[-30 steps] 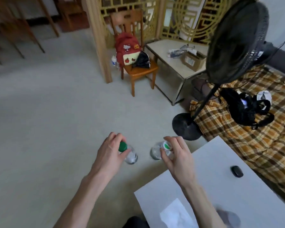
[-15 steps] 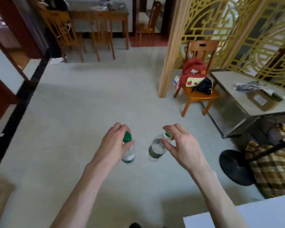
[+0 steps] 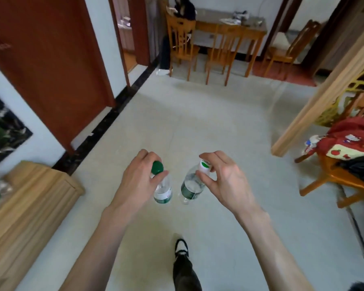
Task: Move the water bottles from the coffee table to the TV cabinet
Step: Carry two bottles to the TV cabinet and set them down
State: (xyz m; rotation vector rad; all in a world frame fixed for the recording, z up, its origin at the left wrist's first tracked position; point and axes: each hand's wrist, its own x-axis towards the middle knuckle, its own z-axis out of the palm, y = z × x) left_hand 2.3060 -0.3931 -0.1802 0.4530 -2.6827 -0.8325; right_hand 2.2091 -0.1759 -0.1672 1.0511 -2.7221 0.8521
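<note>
Carry step: the left hand (image 3: 138,181) and right hand (image 3: 225,181) each hold 1 bottle, fingers pinching the green cap (image 3: 157,166) and white cap (image 3: 204,166), above the floor (image 3: 198,122). Next: walk to the wooden unit (image 3: 29,198), probably the TV cabinet, and set both upright.

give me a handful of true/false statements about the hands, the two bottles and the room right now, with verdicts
1. Each hand holds a bottle near its cap. True: the left hand grips the green-capped bottle and the right hand the white-capped bottle.
2. Both bottles have green caps. False: one cap is green, the other white with a green mark.
3. The bottles stand on a table. False: both hang in the air above the floor.
4. A red backpack sits on a wooden chair at the right. True.
5. The two bottles are pressed together. False: floor shows between them.
</note>
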